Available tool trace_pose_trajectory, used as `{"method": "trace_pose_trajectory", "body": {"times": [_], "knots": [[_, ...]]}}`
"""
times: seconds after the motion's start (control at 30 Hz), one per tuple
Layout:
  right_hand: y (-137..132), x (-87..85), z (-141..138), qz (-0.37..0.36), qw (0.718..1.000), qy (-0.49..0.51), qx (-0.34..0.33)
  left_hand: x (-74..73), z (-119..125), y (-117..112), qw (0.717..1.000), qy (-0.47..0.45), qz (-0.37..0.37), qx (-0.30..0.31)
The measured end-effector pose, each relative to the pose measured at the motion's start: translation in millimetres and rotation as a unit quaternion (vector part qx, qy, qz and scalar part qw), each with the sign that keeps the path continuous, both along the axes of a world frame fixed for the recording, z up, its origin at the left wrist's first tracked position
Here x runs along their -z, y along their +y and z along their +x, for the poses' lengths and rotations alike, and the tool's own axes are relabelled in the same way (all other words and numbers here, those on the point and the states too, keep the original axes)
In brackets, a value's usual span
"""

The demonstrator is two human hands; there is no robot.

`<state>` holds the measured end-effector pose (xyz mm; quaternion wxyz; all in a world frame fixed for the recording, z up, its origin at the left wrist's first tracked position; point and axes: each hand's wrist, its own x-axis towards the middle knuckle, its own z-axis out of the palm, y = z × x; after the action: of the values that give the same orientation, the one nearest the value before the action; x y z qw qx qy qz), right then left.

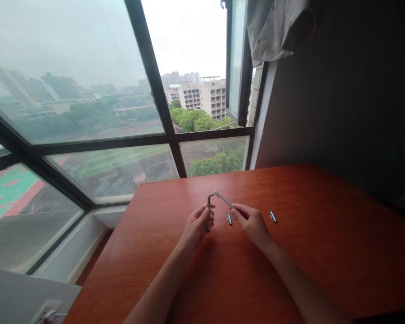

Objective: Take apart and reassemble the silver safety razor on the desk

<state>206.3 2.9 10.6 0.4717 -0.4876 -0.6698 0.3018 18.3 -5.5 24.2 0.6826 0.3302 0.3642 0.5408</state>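
Observation:
My left hand (199,220) is closed around a dark razor handle (208,204), which stands upright with its bent neck at the top; no blade head shows on it. In my right hand (251,220) is a slim, pale toothbrush (224,199), pinched near its lower end and slanting up to the left. Its tip is close to the razor's neck; I cannot tell whether they touch. One green-and-black razor cartridge (229,219) lies on the table between my hands, just left of my right fingers. A second razor cartridge (273,217) lies further right.
Both forearms reach over a reddish-brown wooden table (148,274). Dark-framed windows (175,135) rise behind its far edge, with one pane (236,63) swung open. A grey cloth (273,31) hangs at the upper right. A socket with a plug (49,312) is at the lower left.

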Motion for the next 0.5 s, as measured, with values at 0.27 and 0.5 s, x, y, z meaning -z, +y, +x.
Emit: {"method": "trace_pose_trajectory", "body": {"times": [0.27,0.5], "knots": [[-1.4,-4.4,-0.7,-0.010,1.000,-0.007,-0.021,-0.6,0.3,-1.2,1.000,-0.002,0.003,0.007],[-1.9,-5.0,-0.3,-0.009,1.000,-0.009,-0.011,-2.0,0.0,-2.0,1.000,-0.002,0.003,0.008]]}}
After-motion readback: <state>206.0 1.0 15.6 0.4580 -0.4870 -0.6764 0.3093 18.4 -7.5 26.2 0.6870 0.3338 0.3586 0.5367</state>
